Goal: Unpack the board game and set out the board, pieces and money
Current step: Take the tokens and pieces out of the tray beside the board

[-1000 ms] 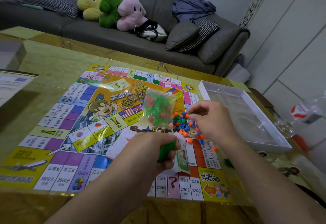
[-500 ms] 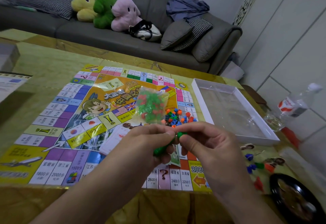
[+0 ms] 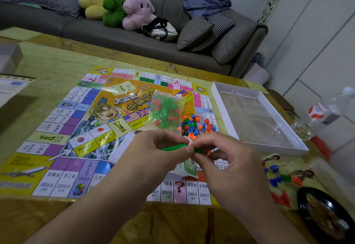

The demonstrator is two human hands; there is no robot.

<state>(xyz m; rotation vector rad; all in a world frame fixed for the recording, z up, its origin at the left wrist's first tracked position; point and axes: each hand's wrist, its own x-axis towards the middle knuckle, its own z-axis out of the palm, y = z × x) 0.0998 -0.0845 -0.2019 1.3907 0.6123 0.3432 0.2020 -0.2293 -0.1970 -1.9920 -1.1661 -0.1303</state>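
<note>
Head view: two hands work above a table, near the viewer.
Board [image 3: 63, 128]: spread flat at left and centre.
Left hand [image 3: 153, 151]: pinching a green stick [image 3: 173, 147] by its end.
Bag [image 3: 166, 111]: clear, soft, full of pieces, lying on the board.
Right hand [image 3: 228, 157]: fingertips nipping a green piece [image 3: 197, 150] that touches the stick.
Handling: tiny, light, hard plastic; likely slippery, best pinched at the sides.
Tray [image 3: 286, 134]: white, at right.

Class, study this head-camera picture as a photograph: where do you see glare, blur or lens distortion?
Head view: wide-angle bending tilts the wall panels at right; glare streaks the clear film in the white box tray and the glossy table; the plastic bottle and the black dish at the edge look smeared; the left hand and right hand, pinching a green piece, stay fairly sharp.
</note>
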